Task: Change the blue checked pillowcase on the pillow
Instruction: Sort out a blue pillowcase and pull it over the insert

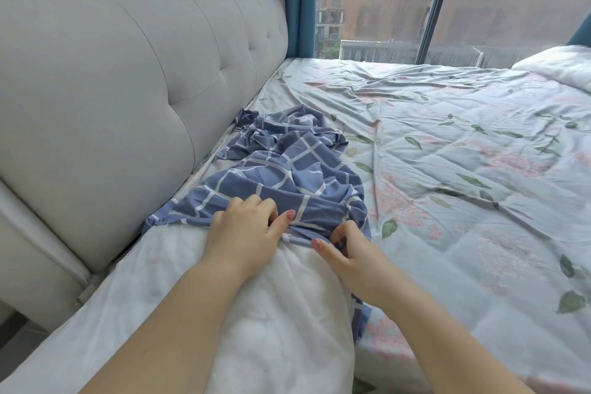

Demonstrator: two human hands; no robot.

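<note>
Where pillowcase (287, 169) meets pillow (256, 313), curled fingers (254, 203) seem half-buried.

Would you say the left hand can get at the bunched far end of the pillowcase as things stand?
Probably yes: nothing covers the far end of the pillowcase by the headboard. But the left hand grips its hem and must let go first.

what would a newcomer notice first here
The left hand and right hand sit mid-frame, both gripping the hem of the blue checked pillowcase, which lies bunched beside the grey headboard. The bare white pillow runs from them toward the camera, on a floral sheet.
</note>
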